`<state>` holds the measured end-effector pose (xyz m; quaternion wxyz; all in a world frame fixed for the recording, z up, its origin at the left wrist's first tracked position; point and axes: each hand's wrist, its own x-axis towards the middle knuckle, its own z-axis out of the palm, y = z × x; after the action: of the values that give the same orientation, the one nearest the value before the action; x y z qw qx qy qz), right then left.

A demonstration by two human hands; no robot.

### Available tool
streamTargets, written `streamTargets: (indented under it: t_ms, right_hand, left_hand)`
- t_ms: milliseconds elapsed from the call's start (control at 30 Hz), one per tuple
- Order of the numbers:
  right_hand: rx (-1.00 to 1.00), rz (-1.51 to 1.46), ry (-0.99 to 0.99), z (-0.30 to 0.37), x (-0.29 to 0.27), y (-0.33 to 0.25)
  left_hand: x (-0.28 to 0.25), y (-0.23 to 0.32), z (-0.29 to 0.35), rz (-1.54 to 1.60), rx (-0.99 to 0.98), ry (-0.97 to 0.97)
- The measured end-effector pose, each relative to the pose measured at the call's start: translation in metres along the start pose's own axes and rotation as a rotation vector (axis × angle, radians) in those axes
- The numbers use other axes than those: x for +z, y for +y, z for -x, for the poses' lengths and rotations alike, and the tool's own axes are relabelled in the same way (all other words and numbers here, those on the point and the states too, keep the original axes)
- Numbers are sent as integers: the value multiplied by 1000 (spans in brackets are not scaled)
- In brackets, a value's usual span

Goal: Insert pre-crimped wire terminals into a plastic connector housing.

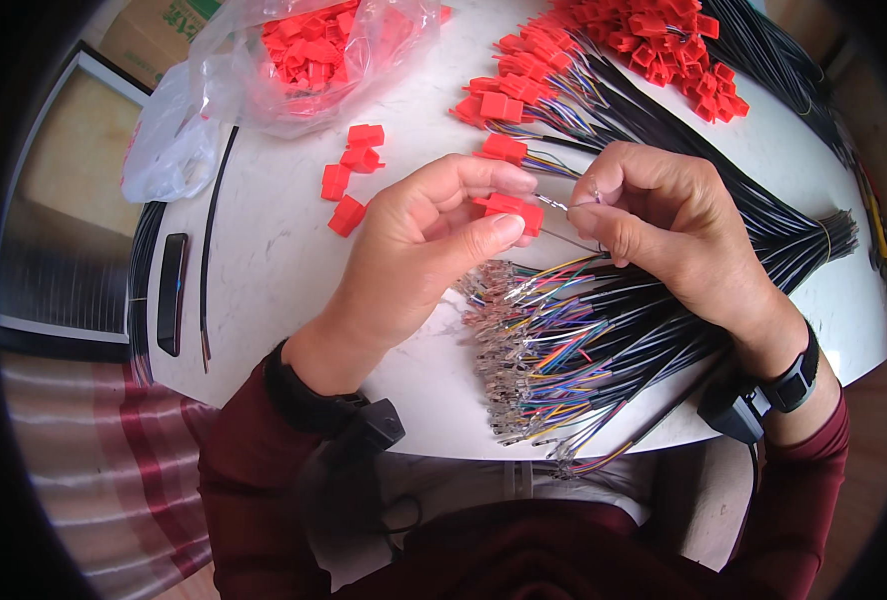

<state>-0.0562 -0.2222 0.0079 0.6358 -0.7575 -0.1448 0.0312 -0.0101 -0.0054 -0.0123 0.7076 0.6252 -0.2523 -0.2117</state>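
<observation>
My left hand [434,225] pinches a red plastic connector housing [516,212] between thumb and fingers above the middle of the table. Close to it on the right, my right hand [654,215] is closed on a thin wire with a metal crimp terminal [552,202]. The terminal points left toward the housing; whether it touches cannot be made out. Below both hands lies a bundle of black cables [654,315], whose coloured wire ends carry bare metal terminals [509,350]. Just behind the fingers rests a red housing [504,148] with wires in it.
Several loose red housings [362,160] lie left of my hands. Behind them stands a clear plastic bag [314,70] of red housings. Cables with red housings [654,45] are heaped at the back right. A black phone-like object [172,293] lies at the left edge.
</observation>
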Motion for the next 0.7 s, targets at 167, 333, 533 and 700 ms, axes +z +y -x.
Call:
streamTargets:
  t_ms: [167, 333, 533, 700]
  right_hand:
    - [-171, 276, 16, 1, -8, -5]
    - [-129, 470, -99, 2, -15, -13]
    - [-203, 522, -98, 1, -16, -8]
    - [-285, 532, -82, 1, -14, -4]
  left_hand:
    - [-4, 1, 0, 79, -85, -41]
    - [-5, -1, 0, 193, -145, -78]
    - [-5, -4, -2, 253, -120, -85]
    - [-6, -2, -1, 189, -140, -98]
